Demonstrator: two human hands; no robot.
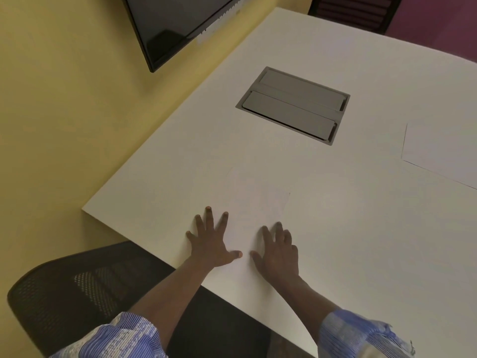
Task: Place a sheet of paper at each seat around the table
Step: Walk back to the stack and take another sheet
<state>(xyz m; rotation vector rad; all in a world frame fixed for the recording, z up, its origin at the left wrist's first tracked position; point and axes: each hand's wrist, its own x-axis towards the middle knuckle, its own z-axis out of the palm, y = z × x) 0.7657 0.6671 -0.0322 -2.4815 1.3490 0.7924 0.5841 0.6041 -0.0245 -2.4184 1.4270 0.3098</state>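
Observation:
A white sheet of paper lies near the front edge of the white table, hard to tell from the tabletop. My left hand presses flat on its left part with fingers spread. My right hand lies flat on its right part, fingers straight. A second white sheet lies at the table's right side. A black mesh chair stands just below the near edge, under my left arm.
A grey cable hatch is set into the middle of the table. A dark wall screen hangs at the upper left on the yellow wall. Another dark chair stands at the far side.

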